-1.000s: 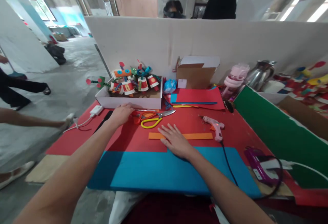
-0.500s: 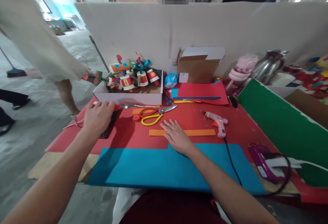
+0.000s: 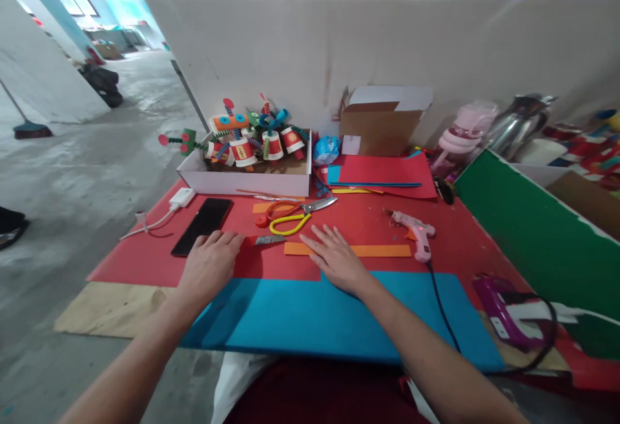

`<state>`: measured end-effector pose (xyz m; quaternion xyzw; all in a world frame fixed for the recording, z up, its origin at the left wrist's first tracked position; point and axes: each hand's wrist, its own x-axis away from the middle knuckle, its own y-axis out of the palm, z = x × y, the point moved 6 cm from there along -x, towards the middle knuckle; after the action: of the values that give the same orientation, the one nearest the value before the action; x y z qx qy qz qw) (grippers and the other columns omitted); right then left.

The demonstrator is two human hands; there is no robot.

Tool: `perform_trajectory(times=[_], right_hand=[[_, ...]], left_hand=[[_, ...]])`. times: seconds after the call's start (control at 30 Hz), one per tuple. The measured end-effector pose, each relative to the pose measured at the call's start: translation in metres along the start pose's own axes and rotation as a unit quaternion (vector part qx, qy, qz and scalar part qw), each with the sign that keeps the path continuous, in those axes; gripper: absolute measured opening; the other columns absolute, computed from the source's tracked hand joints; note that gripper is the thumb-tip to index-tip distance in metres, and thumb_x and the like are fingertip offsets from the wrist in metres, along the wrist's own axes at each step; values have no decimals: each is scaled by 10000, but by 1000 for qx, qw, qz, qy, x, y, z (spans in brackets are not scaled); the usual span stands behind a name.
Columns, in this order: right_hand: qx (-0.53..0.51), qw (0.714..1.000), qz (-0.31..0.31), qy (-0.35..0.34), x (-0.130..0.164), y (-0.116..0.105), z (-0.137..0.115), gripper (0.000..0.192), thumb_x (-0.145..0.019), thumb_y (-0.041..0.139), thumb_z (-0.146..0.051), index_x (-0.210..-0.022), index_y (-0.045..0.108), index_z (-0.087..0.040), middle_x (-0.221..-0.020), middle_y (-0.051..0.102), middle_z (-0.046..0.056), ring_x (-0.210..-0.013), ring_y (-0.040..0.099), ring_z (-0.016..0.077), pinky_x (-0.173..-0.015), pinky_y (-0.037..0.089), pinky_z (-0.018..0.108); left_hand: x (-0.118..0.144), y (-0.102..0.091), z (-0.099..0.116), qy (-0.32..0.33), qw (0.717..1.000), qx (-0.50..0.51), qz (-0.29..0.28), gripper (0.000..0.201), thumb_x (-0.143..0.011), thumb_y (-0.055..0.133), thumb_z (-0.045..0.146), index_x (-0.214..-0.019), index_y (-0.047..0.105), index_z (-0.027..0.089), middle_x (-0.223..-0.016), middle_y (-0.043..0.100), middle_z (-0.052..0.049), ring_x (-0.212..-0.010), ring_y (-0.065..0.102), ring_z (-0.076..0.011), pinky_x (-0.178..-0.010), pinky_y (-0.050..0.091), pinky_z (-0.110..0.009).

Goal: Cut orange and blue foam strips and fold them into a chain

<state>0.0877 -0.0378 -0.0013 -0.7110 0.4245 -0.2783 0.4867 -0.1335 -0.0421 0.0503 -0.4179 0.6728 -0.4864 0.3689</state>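
Note:
My left hand [image 3: 213, 259] is closed around the red handle of a utility knife [image 3: 270, 240]. The knife's grey blade points right and its tip is close to the left end of an orange paper strip [image 3: 382, 251]. Flat on that strip, fingers spread, lies my right hand [image 3: 336, 259]. Scissors [image 3: 295, 217] with one red and one yellow handle rest just above, beside a small red roll [image 3: 261, 221]. A dark phone [image 3: 203, 225] lies left of my left hand. Blue sheets [image 3: 300, 320] cover the table's front.
Behind stands a white box [image 3: 247, 183] of paper-cup figures [image 3: 243, 152]. A pink glue gun [image 3: 415, 230] lies right, its cord trailing to a purple power strip [image 3: 508, 317]. A green panel [image 3: 527, 236] borders the right side. Red sheets [image 3: 387, 175] lie near an open carton [image 3: 380, 130].
My left hand has moved right and toward me with the knife, uncovering the phone and a white charger. My right hand stays on the strip. A person at the left has walked out of that spot.

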Motion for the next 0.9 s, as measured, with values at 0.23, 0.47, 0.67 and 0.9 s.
perform_trajectory(times=[0.23, 0.47, 0.67, 0.9], right_hand=[[25, 999, -26, -6, 1, -1, -4, 473, -965, 266, -472, -1423, 311, -365, -1541, 234, -23, -1430, 142, 274, -1154, 163, 506], [29, 999, -30, -5, 2, -1, -5, 495, -959, 245, -504, -1431, 293, -361, -1538, 235, -18, -1432, 129, 276, -1155, 144, 514], [32, 999, -25, -15, 3, -1, -7, 500, -955, 221, -525, -1428, 290, -380, -1543, 223, -30, -1432, 118, 290, -1155, 137, 512], [41, 998, -34, -35, 4, 2, -8, 522, -945, 219, -552, -1429, 295, -373, -1527, 254, -71, -1431, 71, 322, -1157, 95, 535]], left_hand=[[1, 3, 3, 11, 1000, 9, 2, 327, -864, 390, 101, -1076, 630, 166, -1086, 663, -111, -942, 575, -262, -726, 373, -378], [4, 3, 0, 4, 1000, 5, 2, 325, -867, 395, 110, -1082, 631, 167, -1113, 661, -104, -954, 571, -264, -722, 377, -380], [5, 1, 7, 22, 1000, 16, -3, 362, -848, 392, 87, -1111, 629, 163, -1108, 662, -112, -954, 577, -265, -737, 391, -387], [10, 6, 18, 45, 998, 40, -17, 412, -839, 378, 67, -1156, 617, 175, -1131, 659, -106, -959, 584, -259, -772, 405, -392]])
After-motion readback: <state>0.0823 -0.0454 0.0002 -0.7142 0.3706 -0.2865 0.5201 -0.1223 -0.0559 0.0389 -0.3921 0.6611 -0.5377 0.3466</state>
